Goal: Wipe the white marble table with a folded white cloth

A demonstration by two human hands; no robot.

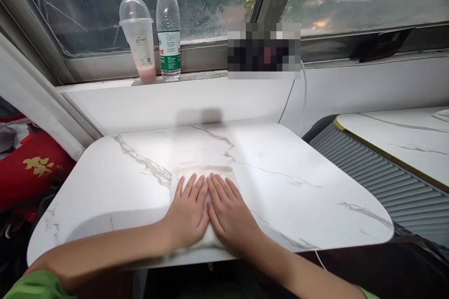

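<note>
A folded white cloth (205, 169) lies flat on the white marble-patterned table (298, 187), close to its front edge. My left hand (187, 210) rests palm down on the cloth with its fingers stretched out. Beside it, my right hand (228, 210) also presses flat on the cloth, fingers straight and a little apart. The two thumbs meet or nearly meet in the middle. Both hands cover much of the cloth, so its lower part is mostly hidden.
On the window sill stand a plastic cup (142, 46) with a straw and a clear bottle (169, 32) with a green cap. A blurred patch hides something right of them. A red bag (35, 168) sits at left; a second table (403, 135) is at right.
</note>
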